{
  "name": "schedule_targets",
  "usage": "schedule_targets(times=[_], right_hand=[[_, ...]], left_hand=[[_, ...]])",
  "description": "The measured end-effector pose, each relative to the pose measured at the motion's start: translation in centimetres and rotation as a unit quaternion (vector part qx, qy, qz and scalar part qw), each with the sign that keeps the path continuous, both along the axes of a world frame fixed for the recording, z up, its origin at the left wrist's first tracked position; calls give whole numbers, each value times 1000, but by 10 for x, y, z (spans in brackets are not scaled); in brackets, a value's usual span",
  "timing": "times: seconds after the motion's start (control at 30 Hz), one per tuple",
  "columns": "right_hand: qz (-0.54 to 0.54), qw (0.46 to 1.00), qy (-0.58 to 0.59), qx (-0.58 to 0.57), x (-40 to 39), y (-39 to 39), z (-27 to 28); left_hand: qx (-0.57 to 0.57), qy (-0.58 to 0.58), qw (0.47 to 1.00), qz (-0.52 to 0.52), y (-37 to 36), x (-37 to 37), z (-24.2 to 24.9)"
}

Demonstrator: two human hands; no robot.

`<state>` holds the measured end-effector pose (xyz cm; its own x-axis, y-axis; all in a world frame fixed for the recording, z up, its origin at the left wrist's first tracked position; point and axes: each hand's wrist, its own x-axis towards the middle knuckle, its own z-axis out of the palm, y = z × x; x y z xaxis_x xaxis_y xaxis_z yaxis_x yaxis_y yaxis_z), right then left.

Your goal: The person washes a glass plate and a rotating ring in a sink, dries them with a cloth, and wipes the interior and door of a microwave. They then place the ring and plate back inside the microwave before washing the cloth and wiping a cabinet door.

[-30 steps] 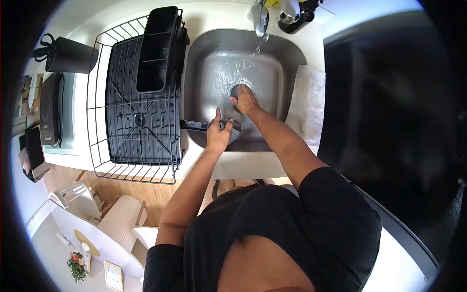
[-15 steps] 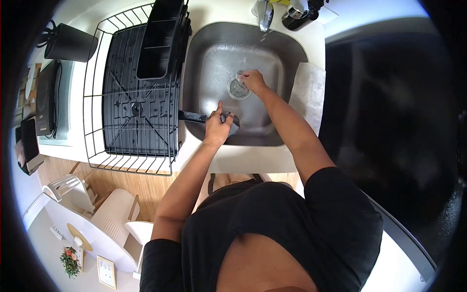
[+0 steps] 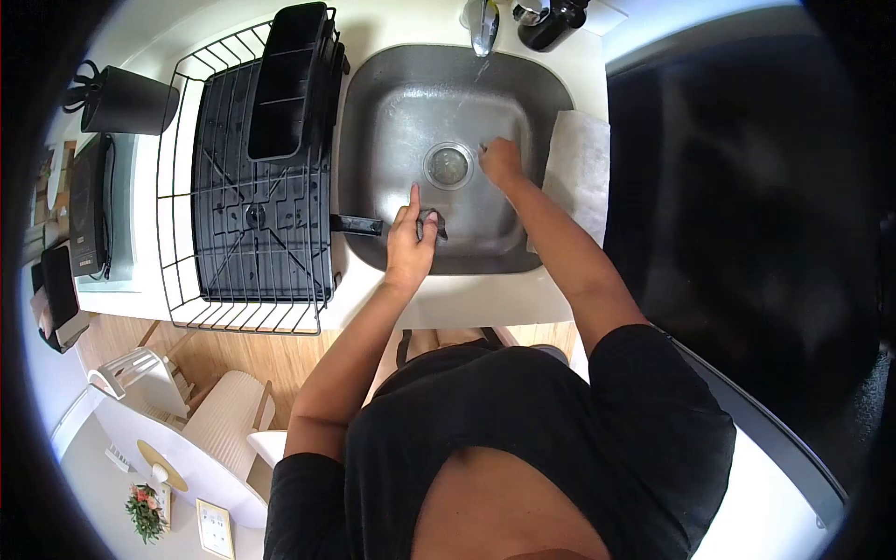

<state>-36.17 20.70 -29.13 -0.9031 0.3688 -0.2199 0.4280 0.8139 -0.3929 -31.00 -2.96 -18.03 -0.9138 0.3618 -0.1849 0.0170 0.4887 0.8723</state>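
My left hand (image 3: 409, 247) is low in the sink (image 3: 383, 112), its index finger stretched toward the drain. Thumb and other fingers close on a small dark grey crumpled thing (image 3: 439, 227), possibly a cloth or scrubber; the hand covers part of it. Just right of the round drain strainer (image 3: 449, 166), my right hand (image 3: 501, 161) is closed with its fingertips pinched together. Whatever is in that pinch is too small to name. A thin stream of water falls from the faucet (image 3: 483, 28) at the back of the sink.
Left of the sink stands a black wire dish rack (image 3: 261, 233) with a utensil holder (image 3: 280, 84); its drain spout (image 3: 357, 225) reaches over the sink edge. A whitish cloth (image 3: 579, 173) lies on the right rim. Dark bottles (image 3: 553, 26) stand behind the faucet.
My right hand has moved off the drain strainer to its right, leaving the strainer in full view. My left hand keeps hold of the dark grey thing low in the sink. The view has shifted slightly.
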Motion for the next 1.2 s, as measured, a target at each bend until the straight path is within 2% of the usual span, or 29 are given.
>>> schedule_targets(times=[0.03, 0.13, 0.17, 0.2, 0.23, 0.27, 0.3, 0.33, 0.37, 0.4, 0.43, 0.47, 0.5, 0.57, 0.6, 0.63, 0.67, 0.7, 0.73, 0.77, 0.83, 0.9, 0.97, 1.0, 1.07, 1.1, 1.17, 1.2], right_hand=[[41, 997, -38, 54, 4, -2, 3], [104, 991, -75, 39, 30, -21, 25], [-16, 975, -99, -200, 39, -33, 39], [-136, 888, -116, -424, 48, -45, 56], [-138, 889, -113, -422, 56, -58, 83], [-214, 785, -101, -573, 62, -70, 113], [-280, 650, -83, -702, 66, -74, 129], [-251, 717, -56, -648, 69, -71, 126], [-252, 718, -51, -646, 71, -65, 119], [-199, 807, 44, -555, 71, -58, 111], [-141, 872, 140, -447, 69, -51, 108], [-115, 903, 154, -383, 65, -47, 125], [-119, 903, 158, -382, 66, -46, 142], [69, 887, 9, -457, 67, -48, 186], [67, 899, 43, -430, 74, -45, 178], [63, 899, 46, -430, 79, -37, 178], [19, 955, 109, -273, 83, -22, 179], [-25, 979, 168, -109, 86, -6, 179], [-65, 985, 157, 29, 90, 14, 163], [-100, 970, 144, 167, 90, 35, 143], [-104, 971, 111, 187, 90, 63, 121], [-109, 970, 77, 205, 81, 73, 111], [-39, 976, 70, 203, 77, 75, 112], [-41, 977, 68, 200, 80, 74, 113], [-50, 978, 46, 199, 75, 67, 130], [-42, 978, 46, 198, 69, 64, 135], [-72, 962, 242, 100, 61, 53, 139], [-51, 939, 333, 71, 49, 47, 135]], left_hand=[[0, 0, 1000, -1, 1, 1, 5], [9, 15, 999, 42, 7, 1, 20], [42, 52, 996, 55, 13, 1, 26], [77, 88, 991, 67, 17, 1, 30], [80, 89, 991, 64, 18, 2, 34], [86, 82, 992, 44, 21, 1, 36], [91, 75, 993, 22, 23, 2, 39], [91, 70, 993, 11, 23, 2, 37], [94, 72, 993, 8, 22, 2, 36], [49, 71, 996, 2, 19, 3, 36], [4, 73, 997, -4, 17, 2, 34], [2, 86, 996, -6, 15, 3, 23], [3, 88, 996, -12, 14, 5, 13], [88, -138, 986, -38, 12, 4, 0], [159, -175, 970, -56, 12, 1, -4], [158, -174, 970, -60, 12, 1, 5], [221, -292, 930, -11, 13, -1, 20], [279, -403, 871, 41, 13, -2, 28], [304, -430, 850, 22, 3, -6, -2], [303, -428, 851, 24, 1, -5, 2], [355, -495, 787, 98, -5, 0, 17], [365, -500, 781, 84, -13, -3, 18], [458, -560, 690, 19, -19, -4, 25], [455, -562, 691, 20, -20, -2, 28], [494, -585, 642, 38, -7, -1, 64], [498, -582, 641, 44, -2, 1, 62], [475, -609, 635, 3, 14, 4, 46], [402, -495, 769, -46, 35, 19, 20]])
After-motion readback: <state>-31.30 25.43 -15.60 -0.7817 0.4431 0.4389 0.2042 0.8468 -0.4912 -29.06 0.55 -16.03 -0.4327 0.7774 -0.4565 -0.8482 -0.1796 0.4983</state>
